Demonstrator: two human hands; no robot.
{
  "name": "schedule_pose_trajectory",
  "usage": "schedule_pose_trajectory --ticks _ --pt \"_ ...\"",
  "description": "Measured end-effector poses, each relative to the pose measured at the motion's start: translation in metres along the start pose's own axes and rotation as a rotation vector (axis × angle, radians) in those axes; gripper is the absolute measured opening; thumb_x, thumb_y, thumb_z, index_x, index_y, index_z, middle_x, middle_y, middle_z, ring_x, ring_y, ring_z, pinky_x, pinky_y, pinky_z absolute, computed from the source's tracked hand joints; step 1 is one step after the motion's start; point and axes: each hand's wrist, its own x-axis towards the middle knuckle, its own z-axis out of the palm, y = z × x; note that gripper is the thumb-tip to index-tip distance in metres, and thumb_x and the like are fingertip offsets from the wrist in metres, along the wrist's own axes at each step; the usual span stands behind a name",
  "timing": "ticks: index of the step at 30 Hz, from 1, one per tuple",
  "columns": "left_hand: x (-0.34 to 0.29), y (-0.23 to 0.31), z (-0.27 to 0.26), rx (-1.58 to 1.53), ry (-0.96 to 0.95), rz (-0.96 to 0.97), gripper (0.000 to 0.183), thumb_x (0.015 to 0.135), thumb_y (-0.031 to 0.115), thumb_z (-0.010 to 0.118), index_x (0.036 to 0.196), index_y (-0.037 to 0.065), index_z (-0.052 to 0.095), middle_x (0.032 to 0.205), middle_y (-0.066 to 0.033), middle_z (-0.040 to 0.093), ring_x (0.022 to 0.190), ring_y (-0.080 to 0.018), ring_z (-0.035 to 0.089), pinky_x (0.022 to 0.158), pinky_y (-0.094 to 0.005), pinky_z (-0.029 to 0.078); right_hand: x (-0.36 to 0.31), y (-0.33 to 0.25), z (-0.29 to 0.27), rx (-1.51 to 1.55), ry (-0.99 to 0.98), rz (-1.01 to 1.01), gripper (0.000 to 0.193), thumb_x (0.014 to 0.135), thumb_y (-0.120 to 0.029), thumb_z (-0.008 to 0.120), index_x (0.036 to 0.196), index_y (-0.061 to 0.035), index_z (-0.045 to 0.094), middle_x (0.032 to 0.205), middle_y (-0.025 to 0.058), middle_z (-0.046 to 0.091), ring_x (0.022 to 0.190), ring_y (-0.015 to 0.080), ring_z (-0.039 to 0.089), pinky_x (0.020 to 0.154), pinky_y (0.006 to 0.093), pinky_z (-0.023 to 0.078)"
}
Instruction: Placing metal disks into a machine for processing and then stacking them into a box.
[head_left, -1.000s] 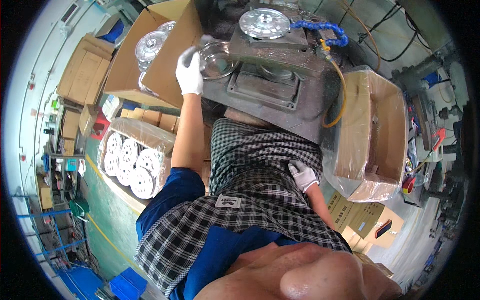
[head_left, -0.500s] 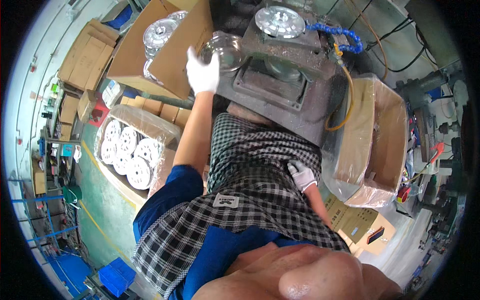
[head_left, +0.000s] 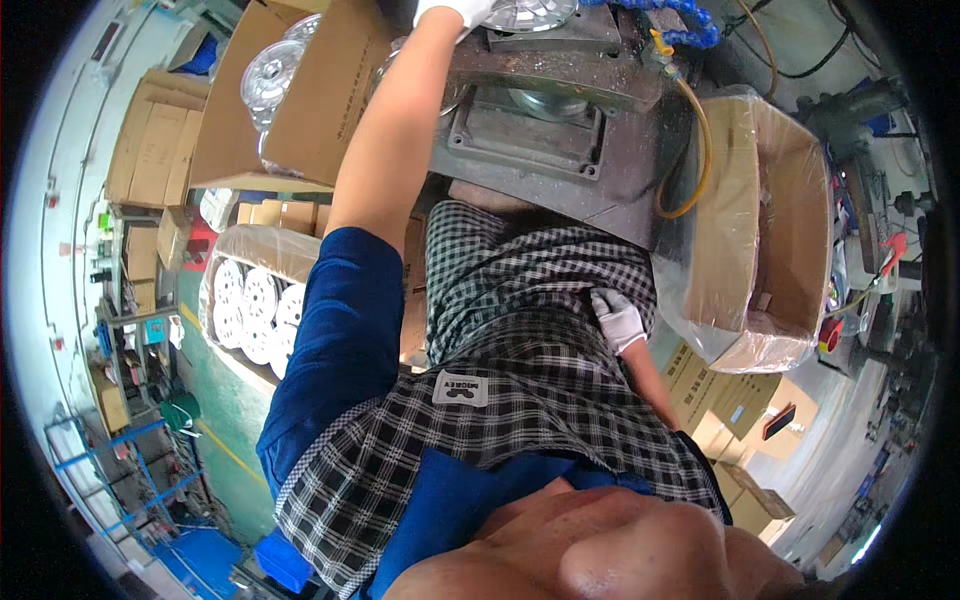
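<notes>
My left hand [head_left: 452, 9], in a white glove, reaches up to the top edge at the left side of a shiny metal disc [head_left: 532, 14] with cut-outs, like a wheel cover. The disc lies on the machine's block [head_left: 560, 70]. The frame's edge cuts off the fingers, so I cannot tell whether they grip the disc. A round shiny metal dish [head_left: 453, 102] is partly hidden behind my forearm. My right hand [head_left: 620, 322], also gloved, rests on my checked apron over the thigh, its fingers laid out and holding nothing.
A cardboard box [head_left: 320, 90] with shiny discs stands left of the machine. Below it, a lined box [head_left: 285, 240] holds several white discs. A plastic-lined carton [head_left: 725, 220] stands at the right. A blue segmented hose [head_left: 690, 30] and a yellow tube [head_left: 705, 140] run beside the machine.
My left hand has moved up and right, from beside the metal dish to the disc on the machine. The view has shifted slightly. My right hand stays on the thigh.
</notes>
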Motion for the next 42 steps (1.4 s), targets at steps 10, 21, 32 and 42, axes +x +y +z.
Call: schedule_pose_trajectory --ticks 10,21,32,42 --pt "0.022 0.012 0.003 -0.119 -0.077 0.006 0.066 0.077 0.053 0.066 0.114 -0.002 0.062 0.11 -0.0168 0.066 0.101 -0.0243 0.063 0.09 -0.0316 0.046 0.04 -0.047 -0.022 0.138 -0.112 0.119 0.027 0.09 -0.029 0.059 0.103 -0.0077 0.067 0.095 0.0177 0.068 0.09 0.0315 0.066 0.079 0.0353 0.051" --pt "0.008 -0.01 0.023 0.003 0.0 0.055 0.071 0.077 0.058 0.059 0.102 -0.009 0.064 0.097 -0.0258 0.066 0.095 -0.0312 0.065 0.081 -0.0358 0.048 0.019 0.019 0.025 0.039 0.111 -0.242 0.018 0.091 -0.02 0.058 0.1 -0.0061 0.067 0.093 0.0163 0.067 0.086 0.0326 0.065 0.076 0.0369 0.051" --pt "0.001 -0.016 0.01 0.092 0.057 0.047 0.074 0.074 0.057 0.064 0.1 -0.011 0.064 0.1 -0.0243 0.067 0.092 -0.0301 0.066 0.08 -0.0352 0.049 0.011 0.02 0.038 0.043 0.123 -0.147 0.023 0.093 -0.023 0.056 0.103 -0.0047 0.066 0.098 0.0168 0.067 0.092 0.0305 0.065 0.082 0.0359 0.05" --pt "0.012 0.0 -0.011 0.035 -0.071 0.05 0.075 0.076 0.063 0.057 0.098 -0.008 0.066 0.101 -0.0276 0.064 0.102 -0.037 0.062 0.086 -0.0397 0.048 0.017 -0.021 0.047 -0.124 0.102 -0.021 0.029 0.091 -0.032 0.056 0.101 -0.0067 0.068 0.097 0.019 0.066 0.092 0.0356 0.063 0.082 0.0399 0.05"
